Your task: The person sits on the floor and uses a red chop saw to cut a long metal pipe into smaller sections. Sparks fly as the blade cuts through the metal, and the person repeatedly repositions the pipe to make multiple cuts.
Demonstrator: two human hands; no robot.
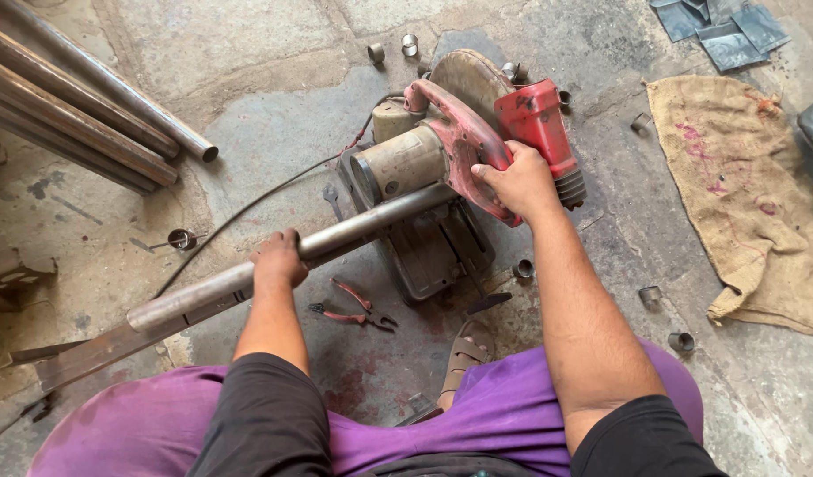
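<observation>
Purple trousers (504,415) and black sleeves (265,415) filled the bottom of the view, closest of all. One sandalled foot (467,346) rested on the stone floor (274,115) just below the red chop saw (459,150). The right hand (518,183) was wrapped tight around the saw's red handle (464,141). The left hand (278,259) gripped a long steel pipe (336,237), well left of the saw; the pipe's far end lay across the saw's base (433,252), under the motor (405,165). The two hands were well apart. Red pliers (353,309) lay on the floor just below the saw's base. Short cut rings (523,268) of pipe were scattered around the saw. More long pipes (79,106) lay far left of it, and a brown sack (742,194) lay to its right.
</observation>
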